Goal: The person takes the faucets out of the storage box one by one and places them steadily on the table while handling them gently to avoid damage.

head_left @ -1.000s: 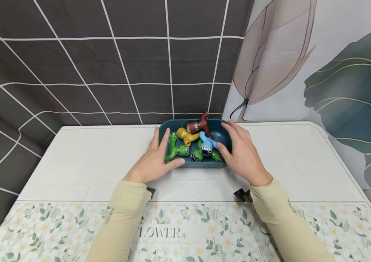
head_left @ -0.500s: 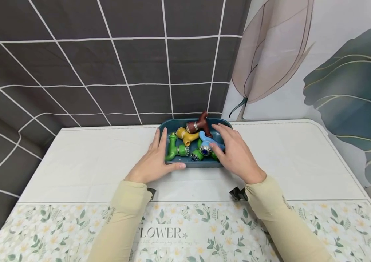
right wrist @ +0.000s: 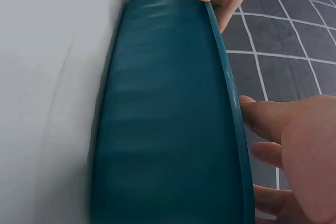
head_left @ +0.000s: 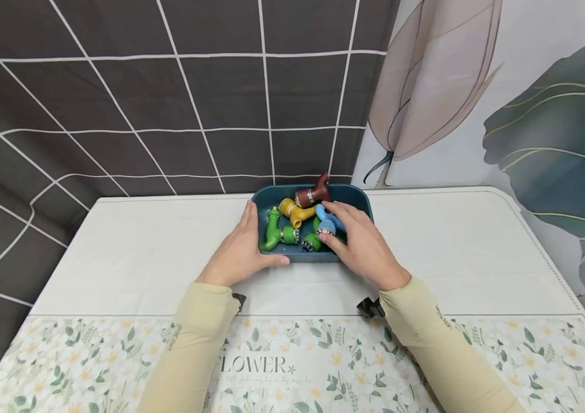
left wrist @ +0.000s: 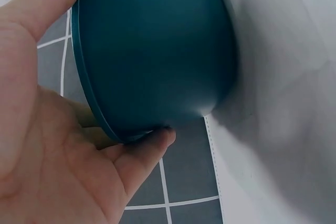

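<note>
Left hand (head_left: 235, 252) grips the left end of the bin (head_left: 302, 258), thumb at its near rim. Right hand (head_left: 364, 244) is over the bin's right part, thumb and fingers about the blue tap (head_left: 327, 223); I cannot tell whether they grasp it. Between the hands lies the yellow tap (head_left: 297, 213), with the brown tap (head_left: 313, 194) beyond.

One teal tub (head_left: 305, 258) holds one dark red tap (head_left: 313, 196), one yellow tap (head_left: 298, 214), one light blue tap (head_left: 326, 223) and at least two green taps (head_left: 272, 230), some parts being hidden: five or more altogether. There is one left hand (head_left: 235, 253), one right hand (head_left: 363, 245), two sleeves (head_left: 189, 350) and one tabletop (head_left: 152, 252).
</note>
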Tool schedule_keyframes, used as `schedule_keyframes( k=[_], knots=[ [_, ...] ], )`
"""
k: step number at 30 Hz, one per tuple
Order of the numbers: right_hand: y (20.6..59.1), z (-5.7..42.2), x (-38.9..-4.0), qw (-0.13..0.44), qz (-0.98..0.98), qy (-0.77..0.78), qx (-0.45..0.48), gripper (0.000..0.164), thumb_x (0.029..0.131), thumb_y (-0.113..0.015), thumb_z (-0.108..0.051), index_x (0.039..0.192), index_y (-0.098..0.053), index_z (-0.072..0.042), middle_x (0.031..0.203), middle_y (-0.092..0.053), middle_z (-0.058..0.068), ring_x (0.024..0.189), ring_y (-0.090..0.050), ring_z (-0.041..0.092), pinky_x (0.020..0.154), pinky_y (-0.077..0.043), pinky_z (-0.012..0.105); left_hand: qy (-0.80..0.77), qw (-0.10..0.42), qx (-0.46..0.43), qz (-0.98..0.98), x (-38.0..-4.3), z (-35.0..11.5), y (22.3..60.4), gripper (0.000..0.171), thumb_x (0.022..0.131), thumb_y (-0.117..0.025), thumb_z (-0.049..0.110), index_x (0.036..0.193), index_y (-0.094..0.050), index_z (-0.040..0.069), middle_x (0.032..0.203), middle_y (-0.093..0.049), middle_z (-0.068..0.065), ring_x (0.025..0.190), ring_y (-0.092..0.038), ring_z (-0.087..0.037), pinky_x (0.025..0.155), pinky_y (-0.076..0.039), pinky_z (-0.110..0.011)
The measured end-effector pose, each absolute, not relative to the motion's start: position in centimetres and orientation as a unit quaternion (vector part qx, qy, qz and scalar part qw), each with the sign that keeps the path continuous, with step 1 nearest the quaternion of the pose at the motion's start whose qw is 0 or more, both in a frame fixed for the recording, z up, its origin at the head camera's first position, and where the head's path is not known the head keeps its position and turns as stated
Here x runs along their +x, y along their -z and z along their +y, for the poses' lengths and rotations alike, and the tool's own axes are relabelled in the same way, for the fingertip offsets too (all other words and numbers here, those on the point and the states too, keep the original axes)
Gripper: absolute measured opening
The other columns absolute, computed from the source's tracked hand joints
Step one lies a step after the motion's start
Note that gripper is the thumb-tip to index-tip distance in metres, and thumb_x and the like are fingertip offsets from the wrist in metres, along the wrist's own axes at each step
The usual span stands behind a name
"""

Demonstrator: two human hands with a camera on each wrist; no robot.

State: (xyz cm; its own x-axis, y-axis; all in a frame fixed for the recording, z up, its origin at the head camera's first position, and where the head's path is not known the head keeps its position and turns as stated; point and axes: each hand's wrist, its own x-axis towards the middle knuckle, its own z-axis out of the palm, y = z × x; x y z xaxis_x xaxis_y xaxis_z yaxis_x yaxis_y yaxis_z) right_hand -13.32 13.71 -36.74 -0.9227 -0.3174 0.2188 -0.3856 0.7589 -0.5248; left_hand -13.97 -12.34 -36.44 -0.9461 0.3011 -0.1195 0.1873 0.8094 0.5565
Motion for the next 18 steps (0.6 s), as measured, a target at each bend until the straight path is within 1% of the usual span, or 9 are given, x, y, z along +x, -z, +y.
schedule_keyframes(
  k=[2,7,12,14,18],
  knots=[
    [36.71,13.66,-13.32,0.059,-0.935,-0.295,0.188,0.063,0.098,-0.067,-0.032,0.153,-0.044,-0.013,0.155,-0.040,0.017,0.141,-0.038,0.037,0.113,-0.033,0.056,-0.282,0.097,0.126,0.946,-14.00,-12.29,36.27,0.131,0.077,-0.081,0.058,0.159,0.002,-0.002,0.168,0.007,-0.015,0.153,-0.010,-0.029,0.119,-0.025,-0.046],
    [36.67,13.41,-13.35,0.056,-0.934,-0.297,0.189,0.060,0.098,-0.068,-0.032,0.151,-0.048,-0.013,0.154,-0.042,0.017,0.140,-0.040,0.037,0.112,-0.034,0.056,-0.278,0.092,0.125,0.948,-14.04,-12.33,36.18,0.132,0.076,-0.083,0.057,0.159,0.001,-0.003,0.168,0.005,-0.016,0.153,-0.014,-0.031,0.119,-0.027,-0.046],
    [37.09,13.25,-13.44,0.046,-0.940,-0.284,0.182,0.058,0.097,-0.068,-0.031,0.149,-0.050,-0.011,0.154,-0.044,0.017,0.140,-0.040,0.038,0.113,-0.033,0.055,-0.271,0.090,0.116,0.951,-14.08,-12.37,36.39,0.134,0.074,-0.083,0.059,0.158,-0.002,-0.006,0.167,0.005,-0.019,0.150,-0.021,-0.037,0.115,-0.033,-0.050],
    [37.27,13.23,-13.51,0.047,-0.942,-0.278,0.183,0.057,0.097,-0.069,-0.030,0.148,-0.052,-0.010,0.153,-0.045,0.017,0.140,-0.041,0.038,0.113,-0.033,0.055,-0.268,0.087,0.111,0.953,-14.14,-12.36,36.44,0.134,0.073,-0.084,0.060,0.158,-0.005,-0.007,0.167,0.003,-0.020,0.149,-0.024,-0.039,0.115,-0.033,-0.051],
    [37.43,13.23,-13.60,0.052,-0.942,-0.274,0.188,0.056,0.095,-0.071,-0.028,0.146,-0.054,-0.010,0.151,-0.048,0.017,0.140,-0.042,0.037,0.113,-0.035,0.055,-0.268,0.081,0.106,0.954,-14.21,-12.34,36.43,0.134,0.071,-0.085,0.060,0.157,-0.008,-0.009,0.167,-0.004,-0.021,0.149,-0.024,-0.039,0.116,-0.031,-0.053]
  ],
)
